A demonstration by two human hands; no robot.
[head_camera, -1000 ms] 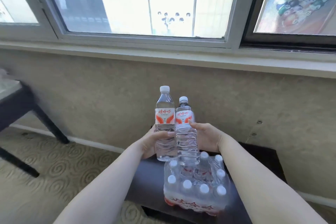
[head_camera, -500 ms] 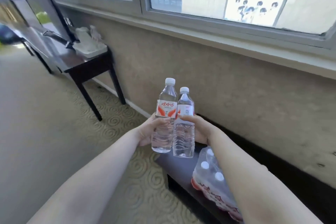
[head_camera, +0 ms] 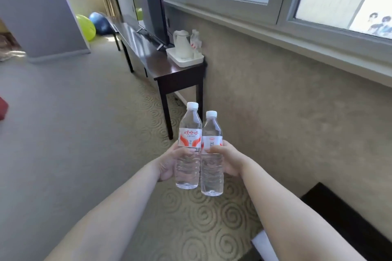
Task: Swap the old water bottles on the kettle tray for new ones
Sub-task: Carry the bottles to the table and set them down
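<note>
I hold two full clear water bottles upright and side by side in front of me. My left hand grips the left bottle, which has a red and white label. My right hand grips the right bottle. Farther off, a white kettle tray sits on the near end of a dark console table. A white kettle stands on the tray, with bottles behind it against the wall.
A flat television stands on the table beyond the tray. Green and blue balls lie on the floor far back. Patterned carpet runs along the wall. A dark low bench is at the lower right.
The view has swung left, away from the bottle pack on the bench, which has left the frame. The kettle tray on the table has come into view. Both hands still hold the bottles.
</note>
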